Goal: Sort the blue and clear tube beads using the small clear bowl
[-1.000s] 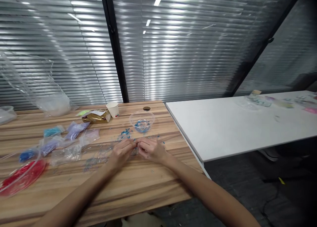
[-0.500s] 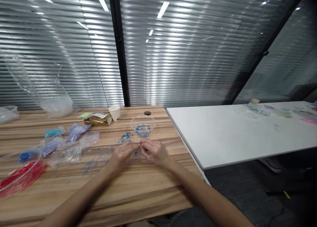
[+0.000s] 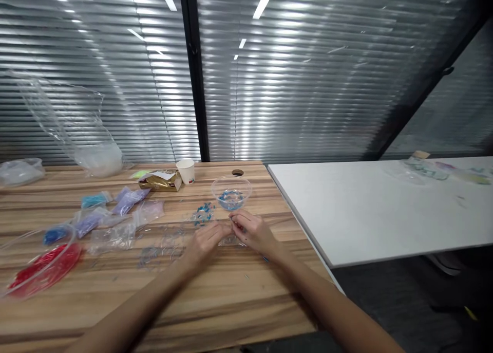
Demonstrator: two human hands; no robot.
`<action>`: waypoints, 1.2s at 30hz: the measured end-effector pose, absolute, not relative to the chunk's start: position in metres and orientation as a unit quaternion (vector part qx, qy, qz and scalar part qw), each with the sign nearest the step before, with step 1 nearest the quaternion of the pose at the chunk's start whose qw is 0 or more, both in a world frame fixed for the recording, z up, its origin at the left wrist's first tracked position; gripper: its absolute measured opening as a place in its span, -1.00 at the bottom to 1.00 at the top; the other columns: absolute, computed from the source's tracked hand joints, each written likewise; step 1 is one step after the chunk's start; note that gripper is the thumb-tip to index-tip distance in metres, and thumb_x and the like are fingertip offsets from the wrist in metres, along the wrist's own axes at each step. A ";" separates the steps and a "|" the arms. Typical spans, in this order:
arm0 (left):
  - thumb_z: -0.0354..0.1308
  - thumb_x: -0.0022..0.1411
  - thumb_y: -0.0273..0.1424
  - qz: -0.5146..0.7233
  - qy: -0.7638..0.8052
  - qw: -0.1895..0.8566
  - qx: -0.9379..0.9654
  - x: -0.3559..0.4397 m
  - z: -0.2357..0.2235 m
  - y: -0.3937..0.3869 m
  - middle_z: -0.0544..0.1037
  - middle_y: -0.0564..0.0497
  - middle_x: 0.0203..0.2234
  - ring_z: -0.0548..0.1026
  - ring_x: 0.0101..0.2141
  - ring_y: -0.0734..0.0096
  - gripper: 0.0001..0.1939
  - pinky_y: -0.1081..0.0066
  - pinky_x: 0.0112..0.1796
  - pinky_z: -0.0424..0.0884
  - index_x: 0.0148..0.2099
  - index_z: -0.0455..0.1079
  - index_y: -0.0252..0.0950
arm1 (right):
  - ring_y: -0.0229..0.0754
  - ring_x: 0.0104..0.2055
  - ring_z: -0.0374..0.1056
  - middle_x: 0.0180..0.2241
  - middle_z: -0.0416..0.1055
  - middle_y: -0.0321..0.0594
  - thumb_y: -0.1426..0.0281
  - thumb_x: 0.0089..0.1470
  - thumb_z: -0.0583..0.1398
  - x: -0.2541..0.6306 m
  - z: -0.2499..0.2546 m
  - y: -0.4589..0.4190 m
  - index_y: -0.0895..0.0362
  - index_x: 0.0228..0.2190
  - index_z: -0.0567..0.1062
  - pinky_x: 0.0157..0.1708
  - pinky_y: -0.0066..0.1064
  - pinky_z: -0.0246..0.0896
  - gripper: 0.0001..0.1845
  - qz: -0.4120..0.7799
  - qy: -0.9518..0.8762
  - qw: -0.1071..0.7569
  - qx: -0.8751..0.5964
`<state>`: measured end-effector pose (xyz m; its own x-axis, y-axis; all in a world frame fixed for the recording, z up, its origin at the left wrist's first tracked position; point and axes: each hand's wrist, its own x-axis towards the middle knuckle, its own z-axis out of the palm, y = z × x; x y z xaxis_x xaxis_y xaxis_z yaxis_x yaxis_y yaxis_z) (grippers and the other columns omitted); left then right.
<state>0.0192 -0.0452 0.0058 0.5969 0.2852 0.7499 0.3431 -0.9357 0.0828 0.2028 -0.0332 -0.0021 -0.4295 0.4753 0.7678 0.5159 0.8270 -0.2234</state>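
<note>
Both forearms (image 3: pixel 316 289) are slanting inward; left hand (image 3: pixel 206 242) arching palm-down, right hand (image 3: pixel 253 234) curling opposite, fingertips (image 3: pixel 239 217) bunching close together. Whether either is pinching something, I cannot tell at this size. Blue beads (image 3: pixel 231 200) are lying in the bowl (image 3: pixel 247 192) just beyond. Cup (image 3: pixel 186 171) is showing a small mark, too tiny to read.

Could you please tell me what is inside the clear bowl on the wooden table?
Small blue pieces lie in the bottom of the clear bowl. Whatever lies beneath the uppermost pieces is covered and cannot be seen.
</note>
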 end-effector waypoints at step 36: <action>0.05 0.27 -0.48 -0.362 -0.240 -0.094 -0.896 0.005 0.007 -0.027 0.53 -0.03 -0.47 0.49 -0.38 0.42 -0.81 0.49 -0.34 0.41 -0.38 0.44 -0.32 | -0.26 -0.45 0.34 -0.43 0.43 -0.26 0.57 0.05 0.15 0.198 0.010 -0.042 0.15 -0.44 0.35 -0.50 -0.49 0.12 -0.90 -0.032 -0.905 0.309 -0.290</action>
<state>0.0054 -0.0268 0.0070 0.6231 0.4974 0.6036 0.3613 -0.8675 0.3419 0.1976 -0.0420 0.0103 -0.6399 0.5055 0.5788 0.5454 0.8293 -0.1213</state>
